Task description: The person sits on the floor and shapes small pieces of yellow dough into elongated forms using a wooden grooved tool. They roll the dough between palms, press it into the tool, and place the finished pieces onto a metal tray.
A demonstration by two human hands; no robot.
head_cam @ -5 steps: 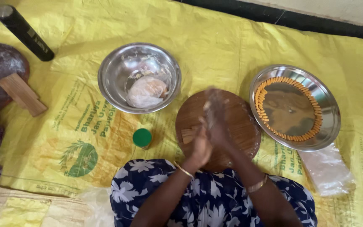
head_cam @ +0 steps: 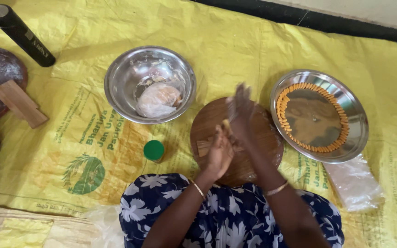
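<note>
My left hand (head_cam: 219, 151) and my right hand (head_cam: 241, 112) are pressed palm to palm over a round wooden board (head_cam: 265, 138), with a small strip of dough (head_cam: 226, 123) showing between them. The right hand is blurred with motion. To the right stands a steel plate (head_cam: 359, 133) with a ring of small orange dough pieces (head_cam: 281, 108) laid along its inner edge. To the left, a steel bowl (head_cam: 116, 87) holds a lump of dough in clear plastic wrap (head_cam: 158, 100).
A yellow woven sheet (head_cam: 235, 41) covers the floor. A small green-capped bottle (head_cam: 154, 150) stands left of the board. A black cylinder (head_cam: 21, 34) lies far left, beside a dark round board with a wooden block (head_cam: 19, 103). A clear plastic bag (head_cam: 354, 183) lies at right.
My right hand has slid forward along my left palm, away from me, with the dough between them. Nothing else has moved.
</note>
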